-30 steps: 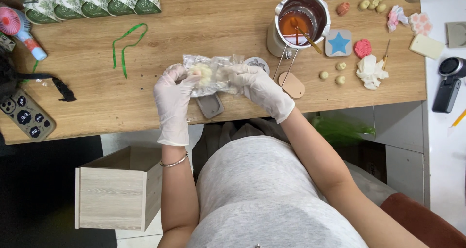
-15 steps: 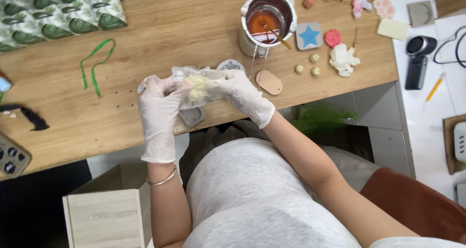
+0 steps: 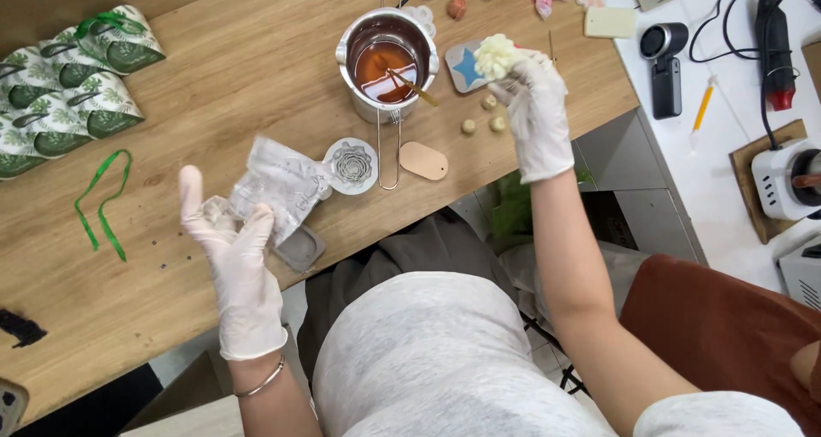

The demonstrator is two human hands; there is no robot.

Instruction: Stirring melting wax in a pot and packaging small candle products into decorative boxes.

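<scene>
My right hand (image 3: 534, 95), in a white glove, holds a pale yellow flower-shaped piece (image 3: 496, 56) up over the right part of the wooden table (image 3: 214, 78), above a blue star mould (image 3: 469, 67). My left hand (image 3: 229, 232), also gloved, pinches the corner of a crumpled clear plastic bag (image 3: 282, 180) near the table's front edge. A grey mould (image 3: 299, 249) lies under the bag's lower edge. A round grey flower mould (image 3: 351, 165) lies just right of the bag.
A metal pot (image 3: 386, 61) of amber liquid with a stick stands behind. A tan oval tag (image 3: 423, 160), small yellow balls (image 3: 481, 116), green ribbon (image 3: 101, 202) and patterned green pouches (image 3: 68, 69) lie around. A white side table (image 3: 727, 103) holds a black device and cables.
My right hand pulled the pale yellow piece out of the bag and carried it right, up by the star mould. My left hand keeps the emptied bag. The view shifted right.
</scene>
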